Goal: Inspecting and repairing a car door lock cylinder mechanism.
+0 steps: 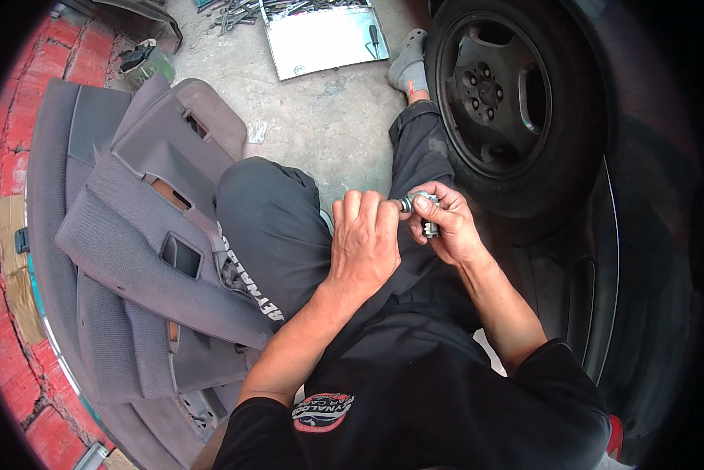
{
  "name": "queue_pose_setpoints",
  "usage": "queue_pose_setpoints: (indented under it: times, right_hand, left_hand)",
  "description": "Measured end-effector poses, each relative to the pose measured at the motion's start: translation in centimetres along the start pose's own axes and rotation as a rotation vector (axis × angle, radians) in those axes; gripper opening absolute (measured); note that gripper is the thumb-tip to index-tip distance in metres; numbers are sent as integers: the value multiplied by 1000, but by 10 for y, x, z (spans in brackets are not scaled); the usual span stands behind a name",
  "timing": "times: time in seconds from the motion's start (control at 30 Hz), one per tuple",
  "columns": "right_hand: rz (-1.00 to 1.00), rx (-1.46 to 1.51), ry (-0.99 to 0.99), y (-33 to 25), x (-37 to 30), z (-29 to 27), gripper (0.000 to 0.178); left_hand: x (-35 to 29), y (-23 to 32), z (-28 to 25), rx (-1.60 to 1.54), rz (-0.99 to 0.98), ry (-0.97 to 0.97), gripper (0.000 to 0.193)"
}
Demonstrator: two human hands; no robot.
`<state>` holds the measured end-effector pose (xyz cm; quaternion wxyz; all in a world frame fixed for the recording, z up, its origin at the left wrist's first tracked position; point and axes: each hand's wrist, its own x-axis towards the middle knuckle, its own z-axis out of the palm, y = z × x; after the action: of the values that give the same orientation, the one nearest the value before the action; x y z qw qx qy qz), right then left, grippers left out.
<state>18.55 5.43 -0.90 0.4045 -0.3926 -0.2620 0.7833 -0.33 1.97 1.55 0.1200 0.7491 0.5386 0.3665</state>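
In front of my lap, my right hand (452, 227) is closed round a small silvery metal part (430, 228), which looks like a lock cylinder. Its thumb presses on the top of the part, and a rounded end points left. My left hand (365, 241) is curled into a fist, knuckles up, right beside that end. Whatever its fingers grip is hidden beneath the hand. Both hands are close together above my dark trousers.
Grey car door panels (144, 211) are stacked at my left against a red brick wall (11, 313). A car wheel (493, 94) stands close on the right. Ahead on the concrete floor (328, 125) lies an open metal case (321, 47) with a screwdriver (374, 37), near several loose tools.
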Motion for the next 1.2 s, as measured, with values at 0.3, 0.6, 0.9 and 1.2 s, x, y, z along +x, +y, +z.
queue_pose_setpoints:
  times: [0.3,0.6,0.9,1.2]
  right_hand:
    - [-6,-278,-57,-16,2,5,21]
    - [84,-504,-130,-21,1,7,20]
    - [-10,37,-171,-8,6,-8,27]
    - [25,204,-143,-6,6,-8,31]
  left_hand:
    - [10,2,-26,-313,-250,-165,22]
    - [13,-7,-36,-443,-379,-333,25]
    - [4,-5,-15,-266,-265,-51,25]
    - [7,-7,-28,-560,-196,-112,20]
